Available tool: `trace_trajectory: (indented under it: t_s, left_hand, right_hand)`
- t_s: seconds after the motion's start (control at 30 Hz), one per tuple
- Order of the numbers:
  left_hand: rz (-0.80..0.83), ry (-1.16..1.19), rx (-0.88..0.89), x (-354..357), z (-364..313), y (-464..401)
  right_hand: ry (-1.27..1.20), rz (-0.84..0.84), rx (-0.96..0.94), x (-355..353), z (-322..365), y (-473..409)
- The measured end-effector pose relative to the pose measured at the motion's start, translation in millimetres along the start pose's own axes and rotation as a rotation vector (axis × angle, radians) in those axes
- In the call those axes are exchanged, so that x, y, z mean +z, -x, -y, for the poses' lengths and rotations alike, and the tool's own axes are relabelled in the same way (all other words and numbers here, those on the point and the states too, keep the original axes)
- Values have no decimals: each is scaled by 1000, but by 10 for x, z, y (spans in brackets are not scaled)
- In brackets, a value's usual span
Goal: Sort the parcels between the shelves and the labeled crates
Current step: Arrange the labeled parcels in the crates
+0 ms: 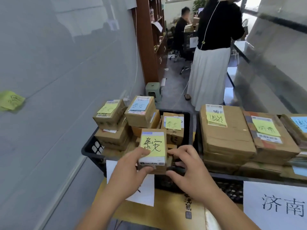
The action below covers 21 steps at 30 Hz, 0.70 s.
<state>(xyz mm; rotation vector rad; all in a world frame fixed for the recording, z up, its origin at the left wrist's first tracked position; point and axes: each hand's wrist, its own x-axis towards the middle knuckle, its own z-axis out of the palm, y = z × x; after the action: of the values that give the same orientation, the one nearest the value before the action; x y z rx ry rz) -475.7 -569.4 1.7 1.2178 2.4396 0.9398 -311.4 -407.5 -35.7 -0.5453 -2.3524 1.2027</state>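
Both hands — left hand [132, 165], right hand [187, 166] — pinch a small parcel [152, 151] at the black crate's [93, 151] near edge, long axis pointing away.

Two black plastic crates [90, 151], two bare hands [132, 166], two people [214, 47], one green plastic stool [153, 91], one white paper label reading 济南 [275, 206]
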Motion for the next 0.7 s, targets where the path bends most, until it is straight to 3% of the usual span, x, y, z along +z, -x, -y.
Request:
trace_trajectory:
  t_s: [0.17,0.43,0.57,0.7]
  left_hand:
    - [118,3,19,-273,350,-573]
    - [596,-20,155,-477,898,-1481]
    - [735,22,244,-439,1083,-1833]
    - [868,-97,387,-320,1200,-2090]
  right_hand:
    - [33,-60,38,100,-114,-420]
    - [129,-210,243,204,-154,-799]
    - [176,-236,301,260,-133,-863]
    - [214,-262,345,345,-149,-866]
